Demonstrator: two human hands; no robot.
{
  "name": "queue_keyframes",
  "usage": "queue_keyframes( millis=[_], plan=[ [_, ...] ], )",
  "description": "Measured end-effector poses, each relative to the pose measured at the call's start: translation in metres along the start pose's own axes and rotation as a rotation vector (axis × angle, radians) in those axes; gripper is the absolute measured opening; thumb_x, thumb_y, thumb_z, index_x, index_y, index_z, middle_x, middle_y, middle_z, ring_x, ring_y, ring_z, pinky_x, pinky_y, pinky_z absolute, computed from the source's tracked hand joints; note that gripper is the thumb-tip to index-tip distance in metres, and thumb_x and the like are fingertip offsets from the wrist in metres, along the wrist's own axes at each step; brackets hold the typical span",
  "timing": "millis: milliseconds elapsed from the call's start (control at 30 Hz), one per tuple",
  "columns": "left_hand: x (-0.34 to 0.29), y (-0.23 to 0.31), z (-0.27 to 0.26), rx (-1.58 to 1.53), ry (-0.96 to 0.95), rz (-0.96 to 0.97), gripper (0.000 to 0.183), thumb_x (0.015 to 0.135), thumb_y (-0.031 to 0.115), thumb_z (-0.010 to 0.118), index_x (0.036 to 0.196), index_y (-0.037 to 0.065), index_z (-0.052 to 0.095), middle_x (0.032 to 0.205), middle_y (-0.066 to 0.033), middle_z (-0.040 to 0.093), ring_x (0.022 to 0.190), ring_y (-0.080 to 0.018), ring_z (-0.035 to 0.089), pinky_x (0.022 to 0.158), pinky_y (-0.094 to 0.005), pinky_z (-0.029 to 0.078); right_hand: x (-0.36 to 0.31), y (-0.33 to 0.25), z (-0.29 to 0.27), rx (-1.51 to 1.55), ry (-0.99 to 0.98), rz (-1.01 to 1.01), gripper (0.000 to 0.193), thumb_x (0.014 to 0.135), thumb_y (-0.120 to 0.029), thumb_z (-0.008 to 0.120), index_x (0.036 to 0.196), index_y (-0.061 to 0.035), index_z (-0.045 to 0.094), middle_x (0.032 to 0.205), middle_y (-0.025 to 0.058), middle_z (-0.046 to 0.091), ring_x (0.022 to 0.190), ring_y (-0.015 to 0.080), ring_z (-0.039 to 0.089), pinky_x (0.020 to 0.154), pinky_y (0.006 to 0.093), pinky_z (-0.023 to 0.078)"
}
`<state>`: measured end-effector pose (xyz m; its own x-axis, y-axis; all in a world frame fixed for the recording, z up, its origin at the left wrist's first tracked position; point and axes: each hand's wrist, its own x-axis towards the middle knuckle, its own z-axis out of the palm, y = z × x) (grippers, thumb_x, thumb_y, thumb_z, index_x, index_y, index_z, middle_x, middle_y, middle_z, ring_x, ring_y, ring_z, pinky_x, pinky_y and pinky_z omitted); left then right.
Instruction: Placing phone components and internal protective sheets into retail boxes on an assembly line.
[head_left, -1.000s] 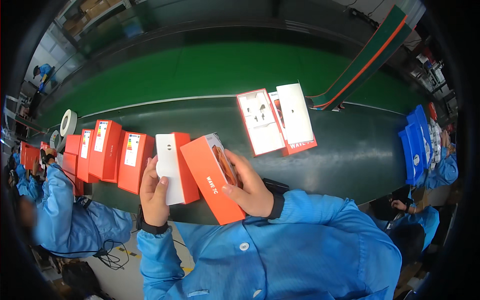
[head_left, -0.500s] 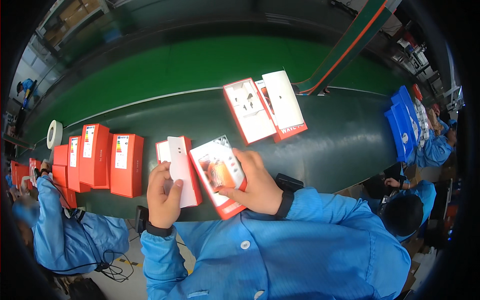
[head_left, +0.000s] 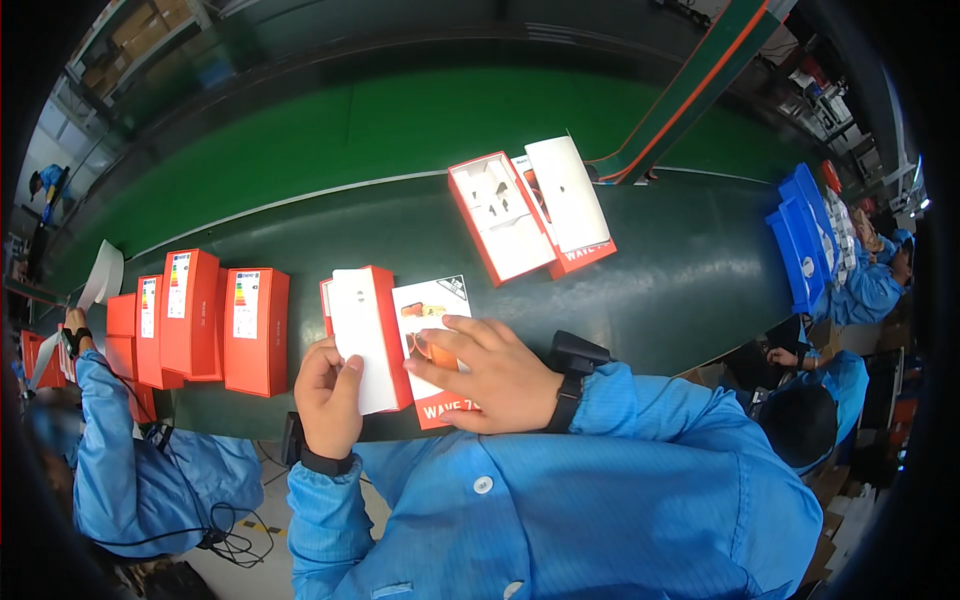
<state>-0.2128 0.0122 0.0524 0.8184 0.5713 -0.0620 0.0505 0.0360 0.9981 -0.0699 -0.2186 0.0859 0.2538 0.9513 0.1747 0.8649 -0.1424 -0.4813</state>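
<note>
My left hand [head_left: 330,402] is closed around the near left side of a white cardboard insert [head_left: 358,330], thumb on top and fingers at its edge. That insert lies over an open red box [head_left: 385,320], hiding most of its inside. Flat against the box's right side is a red and white box lid [head_left: 432,295] with a printed picture. My right hand [head_left: 505,378] rests on this lid, fingers stretched out and spread, covering part of the picture.
Farther right stand an open red box with a white tray [head_left: 515,250] and a white insert [head_left: 568,195] on another red box. Closed red boxes [head_left: 255,340] stand at left. Blue bins [head_left: 795,245] are at far right. A co-worker's arm [head_left: 100,420] reaches in at left.
The lid has come down flat beside the open box, and my right hand has gone from gripping it to lying spread on it. The insert now lies flatter over the box.
</note>
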Motion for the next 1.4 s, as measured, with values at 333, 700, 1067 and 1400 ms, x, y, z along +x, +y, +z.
queue_keyframes(
  millis=[333, 700, 1067, 1400],
  plan=[
    [-0.004, 0.013, 0.014, 0.091, 0.008, 0.151, 0.006, 0.102, 0.004, 0.064, 0.098, 0.0, 0.062, 0.12, -0.008, 0.066, 0.1, -0.0125, 0.063, 0.091, -0.0286, 0.049, 0.011, -0.005, 0.005, -0.125, -0.058, -0.072, 0.075, 0.082, -0.053, 0.081, 0.148, -0.0235, 0.061, 0.153, 0.0091, 0.05, 0.151, 0.0409, 0.033, 0.121, 0.0752, 0.021],
    [-0.02, 0.032, -0.023, -0.363, 0.121, 0.088, 0.023, 0.104, 0.021, 0.055, 0.116, 0.001, 0.058, 0.115, -0.0132, 0.07, 0.103, -0.0197, 0.069, 0.094, -0.0365, 0.055, 0.014, -0.001, -0.006, -0.065, 0.062, -0.07, 0.076, 0.085, -0.045, 0.081, 0.149, -0.0119, 0.057, 0.157, 0.0153, 0.047, 0.153, 0.0414, 0.035, 0.121, 0.0714, 0.024],
    [-0.056, 0.042, 0.038, -0.722, -0.226, -0.158, 0.05, 0.104, 0.023, 0.065, 0.145, -0.003, 0.053, 0.136, -0.0208, 0.066, 0.121, -0.0308, 0.069, 0.103, -0.0437, 0.056, 0.014, -0.03, -0.01, 1.287, -0.021, 0.168, 0.069, 0.099, -0.022, 0.075, 0.153, 0.0054, 0.041, 0.14, 0.0193, 0.059, 0.13, 0.028, 0.058, 0.11, 0.0423, 0.049],
    [-0.066, 0.032, 0.063, -0.442, -0.245, -0.097, 0.042, 0.11, 0.022, 0.054, 0.141, -0.005, 0.056, 0.131, -0.0164, 0.067, 0.121, -0.0253, 0.066, 0.102, -0.0373, 0.053, 0.004, -0.029, -0.008, 1.342, 0.133, 0.267, 0.05, 0.105, -0.017, 0.065, 0.148, 0.0048, 0.048, 0.139, 0.0169, 0.063, 0.127, 0.0227, 0.061, 0.108, 0.0381, 0.051]
  ],
)
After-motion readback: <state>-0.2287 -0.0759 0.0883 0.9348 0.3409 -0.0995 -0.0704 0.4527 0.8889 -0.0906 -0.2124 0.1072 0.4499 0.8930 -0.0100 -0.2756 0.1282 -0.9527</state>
